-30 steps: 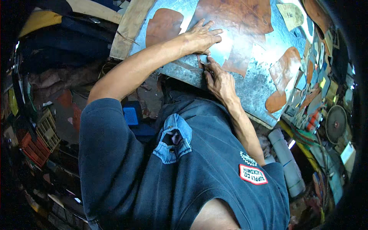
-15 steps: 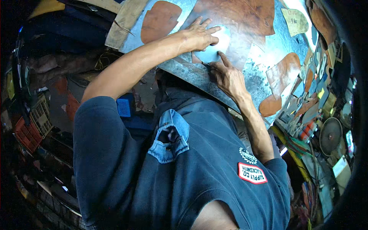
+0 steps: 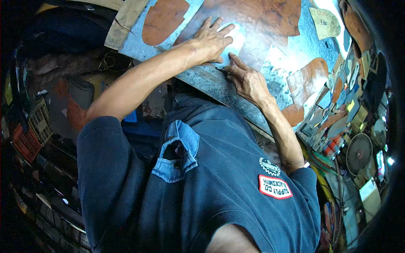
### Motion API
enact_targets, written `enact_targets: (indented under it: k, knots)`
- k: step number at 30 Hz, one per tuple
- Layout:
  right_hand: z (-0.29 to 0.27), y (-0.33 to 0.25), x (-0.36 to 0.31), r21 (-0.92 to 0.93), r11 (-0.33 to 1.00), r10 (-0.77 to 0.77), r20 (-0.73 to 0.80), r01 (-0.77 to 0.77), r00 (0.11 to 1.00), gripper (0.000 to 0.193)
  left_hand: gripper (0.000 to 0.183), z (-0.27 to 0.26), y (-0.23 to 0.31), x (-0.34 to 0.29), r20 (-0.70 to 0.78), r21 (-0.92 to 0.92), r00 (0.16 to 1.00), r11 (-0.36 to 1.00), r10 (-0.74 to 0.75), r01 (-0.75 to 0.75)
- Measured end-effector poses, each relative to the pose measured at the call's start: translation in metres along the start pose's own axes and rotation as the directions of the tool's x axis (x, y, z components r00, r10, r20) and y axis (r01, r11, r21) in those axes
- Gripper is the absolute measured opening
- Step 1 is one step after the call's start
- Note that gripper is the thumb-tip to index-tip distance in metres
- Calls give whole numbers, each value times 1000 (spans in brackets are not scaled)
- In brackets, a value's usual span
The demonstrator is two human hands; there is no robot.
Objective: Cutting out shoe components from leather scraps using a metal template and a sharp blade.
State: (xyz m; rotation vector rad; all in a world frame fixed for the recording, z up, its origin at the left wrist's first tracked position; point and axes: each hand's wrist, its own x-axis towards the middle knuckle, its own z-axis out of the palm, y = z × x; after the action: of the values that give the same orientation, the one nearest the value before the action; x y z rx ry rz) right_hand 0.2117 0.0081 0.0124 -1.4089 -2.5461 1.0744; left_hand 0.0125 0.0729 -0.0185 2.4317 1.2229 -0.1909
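A rounded whitish template (image 3: pixel 234 37) lies on a large brown leather sheet (image 3: pixel 263 19) at the near edge of the metal-topped table (image 3: pixel 211 84). My left hand (image 3: pixel 212 41) rests on the template with its fingers spread, covering its left part. My right hand (image 3: pixel 248 81) is closed at the template's near edge, its index fingertip touching the rim. A thin dark tip (image 3: pixel 220 70) pokes out below these fingers; the rest of that tool is hidden in the hand.
Cut leather pieces (image 3: pixel 165 21) (image 3: pixel 310 80) lie on the table, left and right. A pale paper pattern (image 3: pixel 325 23) is at the far right. Scraps and a round fan (image 3: pixel 359 154) crowd the right side; plastic crates (image 3: pixel 27 139) stand at the lower left.
The view has shifted slightly, so the table and both hands appear farther left. My right fingers look more tightly bunched at the template's edge. The left hand stays spread on it.
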Motion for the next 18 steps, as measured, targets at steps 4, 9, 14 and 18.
enact_targets:
  k: [4,9,14,18]
  knots:
    - [-9,16,2,-37,997,-62,65,65,996,29,64,-2,2,-1,27,-4,1000,1000,-16,16]
    - [-19,32,9,-43,978,-198,116,204,973,38,65,0,3,-2,33,-20,999,999,-40,41]
    - [-33,37,22,-103,961,-233,205,257,951,40,64,-4,5,-2,28,-27,999,999,-45,46]
    - [-38,40,32,-169,928,-283,255,331,924,38,63,-5,6,-3,27,-28,999,999,-43,43]
